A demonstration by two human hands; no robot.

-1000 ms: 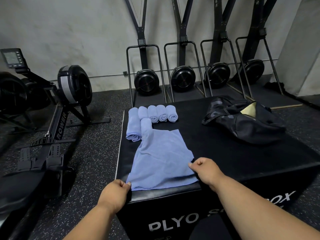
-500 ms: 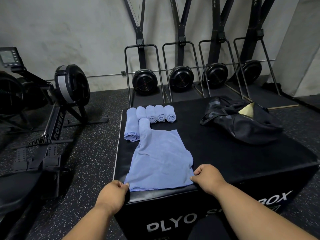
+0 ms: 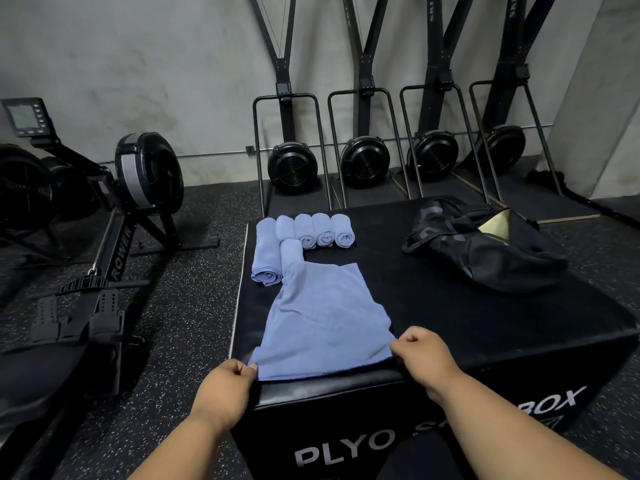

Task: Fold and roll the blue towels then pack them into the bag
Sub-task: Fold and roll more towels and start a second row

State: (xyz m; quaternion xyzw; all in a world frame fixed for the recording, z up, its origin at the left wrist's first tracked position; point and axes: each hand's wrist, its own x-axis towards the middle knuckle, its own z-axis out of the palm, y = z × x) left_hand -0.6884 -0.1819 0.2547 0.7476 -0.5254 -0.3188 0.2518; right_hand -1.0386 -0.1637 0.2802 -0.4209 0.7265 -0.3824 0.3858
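A blue towel [image 3: 322,323] lies spread flat on the black plyo box [image 3: 485,323], its near edge along the box's front edge. My left hand [image 3: 227,384] pinches the towel's near left corner. My right hand [image 3: 424,355] pinches its near right corner. Behind the towel, several rolled blue towels [image 3: 323,232] stand in a row at the box's far left. A looser, longer blue roll [image 3: 266,251] lies beside them. The black bag [image 3: 485,247] lies open on the box's far right, showing a yellow lining.
A rowing machine [image 3: 114,216] stands on the speckled floor to the left of the box. Several ski trainers [image 3: 363,161] lean against the wall behind it. The box's front face reads PLYO BOX.
Both hands have drawn the towel's near edge slightly toward the box's front edge. The right hand has slid from the side edge down to the near right corner.
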